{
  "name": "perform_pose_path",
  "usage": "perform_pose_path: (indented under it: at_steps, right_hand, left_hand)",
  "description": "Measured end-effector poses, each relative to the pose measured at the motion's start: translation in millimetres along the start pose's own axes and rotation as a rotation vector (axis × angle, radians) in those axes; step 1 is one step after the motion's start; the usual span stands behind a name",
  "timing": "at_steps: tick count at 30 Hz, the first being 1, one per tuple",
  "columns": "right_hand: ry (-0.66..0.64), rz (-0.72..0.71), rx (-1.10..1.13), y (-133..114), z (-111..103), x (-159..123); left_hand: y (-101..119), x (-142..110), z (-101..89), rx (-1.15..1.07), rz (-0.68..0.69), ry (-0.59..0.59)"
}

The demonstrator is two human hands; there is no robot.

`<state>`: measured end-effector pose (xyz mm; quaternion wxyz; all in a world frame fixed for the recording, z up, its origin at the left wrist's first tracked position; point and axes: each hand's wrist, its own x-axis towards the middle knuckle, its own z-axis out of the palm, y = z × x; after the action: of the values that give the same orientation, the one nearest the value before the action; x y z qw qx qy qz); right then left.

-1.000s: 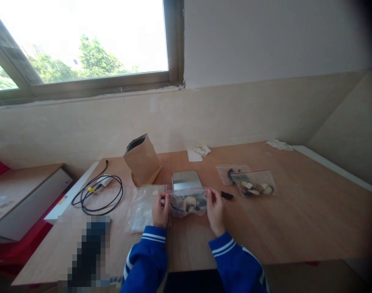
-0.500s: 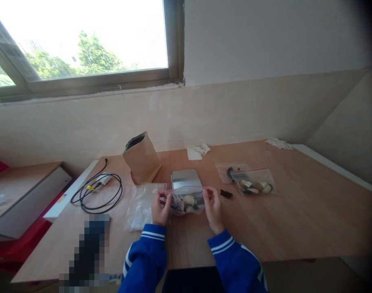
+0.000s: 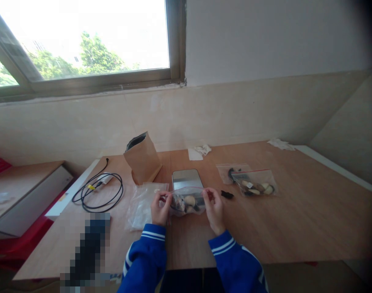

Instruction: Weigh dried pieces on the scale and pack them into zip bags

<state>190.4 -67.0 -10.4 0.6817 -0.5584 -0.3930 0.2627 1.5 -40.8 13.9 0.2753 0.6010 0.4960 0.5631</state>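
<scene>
Your left hand [image 3: 159, 208] pinches the left top corner of the clear zip bag [image 3: 186, 201], held just above the counter [image 3: 296, 219]; your right hand [image 3: 214, 207] has slid inward along the seal since a second ago, so the closure looks partly pressed

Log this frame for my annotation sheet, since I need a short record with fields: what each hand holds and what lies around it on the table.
left hand: pinches the left top corner of the clear zip bag
right hand: pinches the bag's right top corner
bag contents: small dark and pale pieces
behind bag: flat silver device
left of bag: clear plastic bags, black cable, open brown paper pouch
right of bag: small black item, two more filled zip bags
surface: wooden table
</scene>
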Motion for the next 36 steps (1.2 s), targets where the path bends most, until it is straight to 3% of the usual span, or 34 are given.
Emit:
perform_pose_path:
  at_steps: [14,24,28,36]
  right_hand:
    - [-0.034,-0.015,0.032,-11.9,-1.2,-3.7]
    - [-0.108,0.069,0.118,-7.8,-0.8,-3.8]
    - [-0.163,0.094,0.079,-6.9,0.2,-4.0]
    - [-0.104,0.064,0.099,-17.5,0.0,-3.3]
  left_hand:
    - [1.9,-1.0,0.3,-0.001,-0.014,-0.076]
    - [-0.2,0.9,0.6,0.009,0.082,-0.134]
    - [0.6,0.7,0.1,-0.024,0.055,-0.121]
    - [-0.4,0.1,1.0,-0.092,-0.019,-0.101]
